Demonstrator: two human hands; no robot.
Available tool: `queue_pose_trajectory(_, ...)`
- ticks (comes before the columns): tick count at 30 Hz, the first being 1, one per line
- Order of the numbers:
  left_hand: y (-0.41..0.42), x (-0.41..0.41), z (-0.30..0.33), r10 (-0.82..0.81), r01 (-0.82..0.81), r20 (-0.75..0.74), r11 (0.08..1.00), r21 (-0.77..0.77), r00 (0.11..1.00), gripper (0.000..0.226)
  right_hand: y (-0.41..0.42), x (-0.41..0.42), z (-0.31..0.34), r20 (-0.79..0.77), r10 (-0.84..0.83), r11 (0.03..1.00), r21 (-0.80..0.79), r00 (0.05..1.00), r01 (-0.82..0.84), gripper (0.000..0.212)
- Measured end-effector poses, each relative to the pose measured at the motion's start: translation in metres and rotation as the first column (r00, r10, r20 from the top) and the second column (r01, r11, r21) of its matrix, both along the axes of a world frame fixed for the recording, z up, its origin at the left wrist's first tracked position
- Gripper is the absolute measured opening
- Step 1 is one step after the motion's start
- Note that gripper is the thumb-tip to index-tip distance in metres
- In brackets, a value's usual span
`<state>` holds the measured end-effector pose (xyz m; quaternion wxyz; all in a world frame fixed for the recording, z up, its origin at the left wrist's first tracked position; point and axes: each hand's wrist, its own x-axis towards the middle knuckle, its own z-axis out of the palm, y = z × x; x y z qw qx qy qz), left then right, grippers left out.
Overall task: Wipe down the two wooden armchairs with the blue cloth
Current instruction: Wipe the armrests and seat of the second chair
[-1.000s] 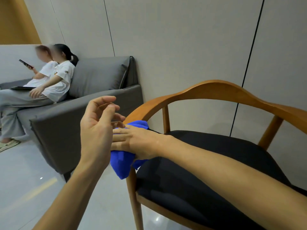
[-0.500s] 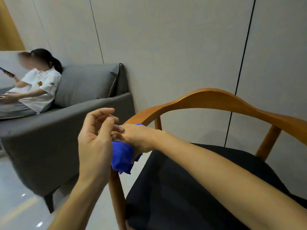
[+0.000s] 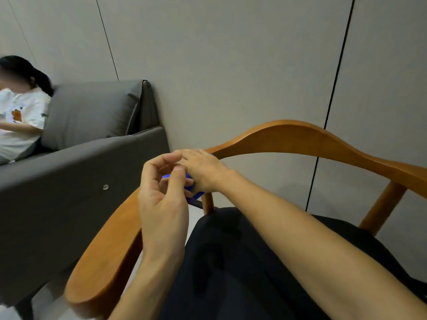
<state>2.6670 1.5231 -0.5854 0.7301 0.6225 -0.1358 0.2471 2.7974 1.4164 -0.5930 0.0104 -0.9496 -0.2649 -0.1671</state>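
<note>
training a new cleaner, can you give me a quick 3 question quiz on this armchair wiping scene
1. Which hand presses the blue cloth on the armchair?
2. True or false: the armchair's seat cushion is white.
3. What stands beside the armchair: A) grey sofa B) bookshelf C) desk?

Key
1. The right hand; the left hand is raised in front of it, fingers curled, and whether it touches the cloth cannot be told.
2. False, it is black.
3. A

Grey panelled wall point(image 3: 231, 65) with dark seams; grey sofa point(image 3: 76, 172) against it; pale floor point(image 3: 53, 303).
</note>
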Motion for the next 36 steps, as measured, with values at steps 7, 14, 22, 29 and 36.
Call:
queue_pose_trajectory(7, -0.03, 0.058, -0.009, 0.055, -0.057, -0.064, 0.998, -0.029, 0.996, 0.018, -0.057, 0.059, -0.012, 0.088, -0.243, 0.963, -0.098, 0.966, 0.251, 0.095)
queue_pose_trajectory(14, -0.069, 0.1, -0.018, -0.007, -0.002, -0.122, 0.997, -0.074, 0.992, 0.018, -0.124, 0.085, -0.004, 0.235, -0.379, 0.855, -0.281, 0.895, 0.436, 0.075)
queue_pose_trajectory(22, -0.11, 0.116, -0.022, -0.098, 0.094, -0.11, 0.995, -0.039, 0.989, 0.015, -0.184, 0.075, 0.021, 0.263, -0.523, 0.752, -0.304, 0.811, 0.584, 0.102)
queue_pose_trajectory(29, -0.144, 0.107, -0.024, -0.171, 0.17, -0.122, 0.985, -0.015, 0.978, 0.014, -0.265, 0.025, 0.038, 0.023, -0.788, 0.611, -0.089, 0.615, 0.786, 0.112)
queue_pose_trajectory(36, -0.187, 0.076, -0.025, -0.25, 0.254, -0.142, 0.967, 0.017, 0.958, 0.014, -0.325, -0.054, 0.005, -0.147, -0.929, 0.352, -0.059, 0.341, 0.934, 0.092)
